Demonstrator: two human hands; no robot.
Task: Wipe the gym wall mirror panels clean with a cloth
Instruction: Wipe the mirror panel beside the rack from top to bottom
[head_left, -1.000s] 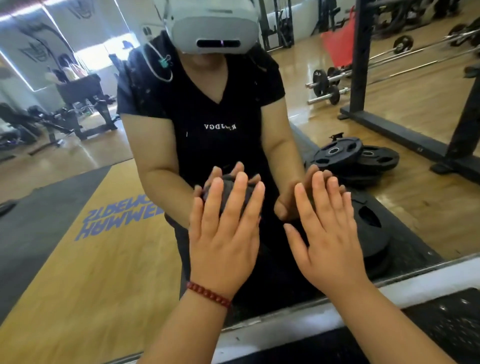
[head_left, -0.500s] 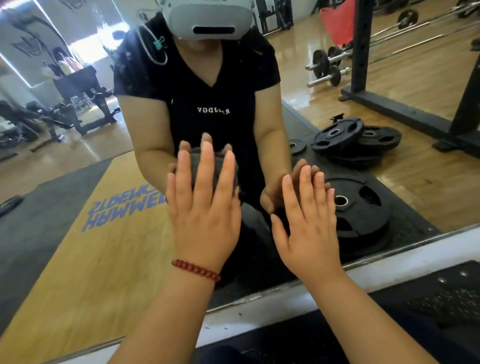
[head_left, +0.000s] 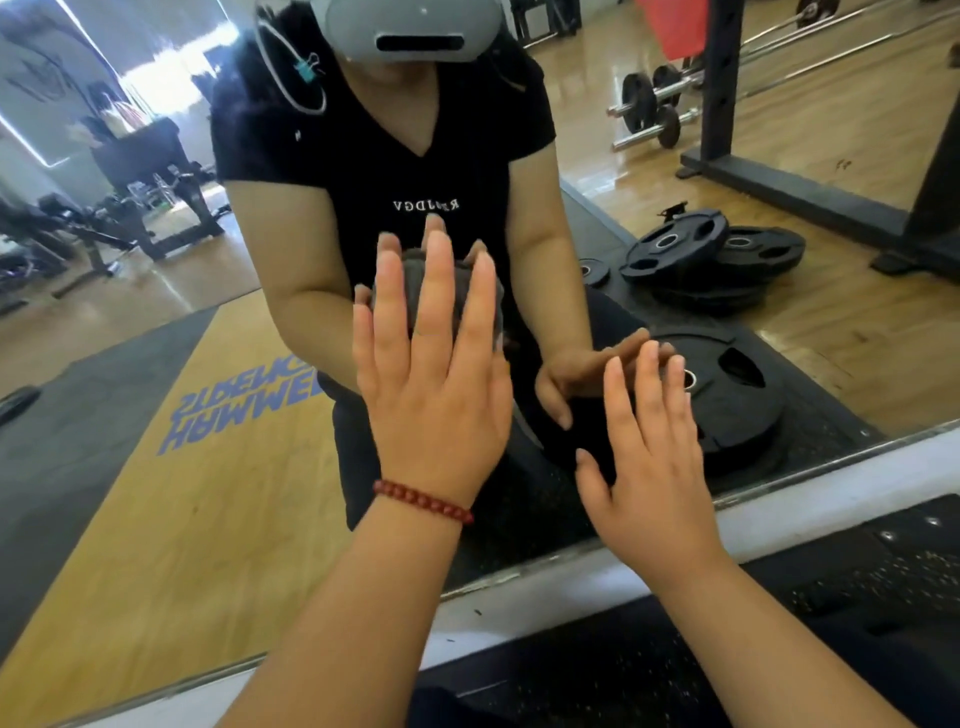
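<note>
**A:** Where's the cloth?

**B:** Under the left hand, pinned against the mirror panel. It's a dark grey cloth, mostly hidden; you see it between the fingers and in the reflection above them. The left fingers are straight and spread, pressing it flat, not curled round it.

**A:** And the right hand?

**B:** Lower and to the right, fingers straight and relaxed, holding nothing. It looks to be resting on or just off the glass; I can't tell which.

**A:** How will that cloth behave?

**B:** My guess is soft, light and limp. It bunches under the palm, so it should slide easily on smooth glass but may creep out from under flat fingers. Keeping the palm over its middle seems the safest hold.

**A:** And the mirror itself?

**B:** Stiff, slick and likely fragile, so steady even pressure rather than a hard shove. Its bottom edge meets a white ledge near the person, above black rubber flooring. Weight plates show only as reflections.
</note>
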